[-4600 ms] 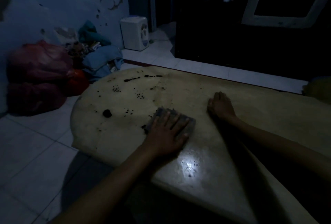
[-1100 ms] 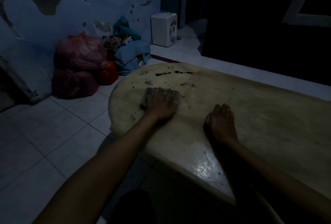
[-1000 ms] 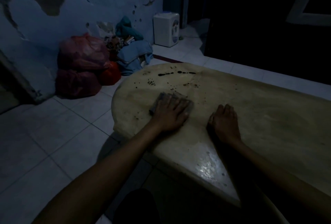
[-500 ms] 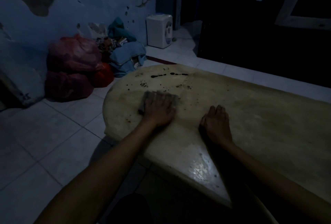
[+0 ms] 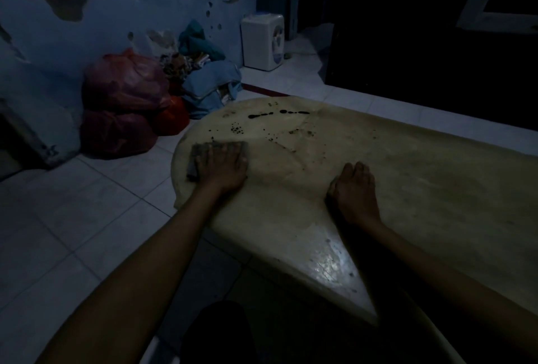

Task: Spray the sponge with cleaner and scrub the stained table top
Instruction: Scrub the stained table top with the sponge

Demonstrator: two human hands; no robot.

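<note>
Both hands lie on the tabletop (image 5: 407, 189). My left hand (image 5: 222, 165), at centre left of the frame, presses flat with straight fingers on the dark sponge (image 5: 194, 161), whose left end shows beyond the hand near the rounded tabletop edge. My right hand (image 5: 353, 189), at centre right, rests palm down on the bare surface with its fingers lying close together, holding nothing, well apart from the sponge. Dark stains (image 5: 276, 114) dot the far end of the tabletop, above the left hand in the frame; a line of larger blots sits nearest the far rim, finer specks below it. At upper left, red plastic bags (image 5: 122, 101) and a blue cloth bundle (image 5: 212, 84) sit on the tiled floor against the peeling wall. A small white appliance (image 5: 263, 42) stands at upper centre.
</note>
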